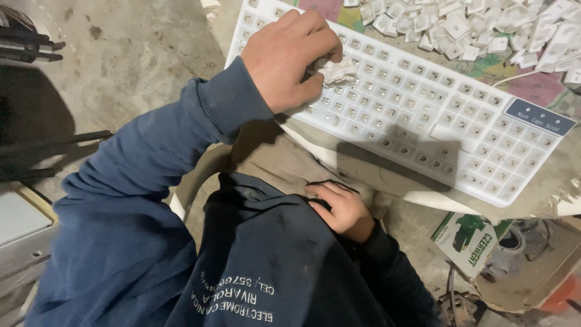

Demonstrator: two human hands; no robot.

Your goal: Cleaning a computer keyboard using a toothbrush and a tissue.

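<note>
Up top, the left hand pinches a crumpled rag against the keyboard; the right hand lies loosely curled, empty, on the lap.

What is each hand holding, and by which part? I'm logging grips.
Left hand pinches a crumpled white cloth at its near end, against the keyboard. Right hand holds nothing.

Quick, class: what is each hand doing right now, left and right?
Left hand: closed on a crumpled white cloth, pressed onto the white keyboard.
Right hand: holds nothing, fingers curled, resting on the lap.
</note>
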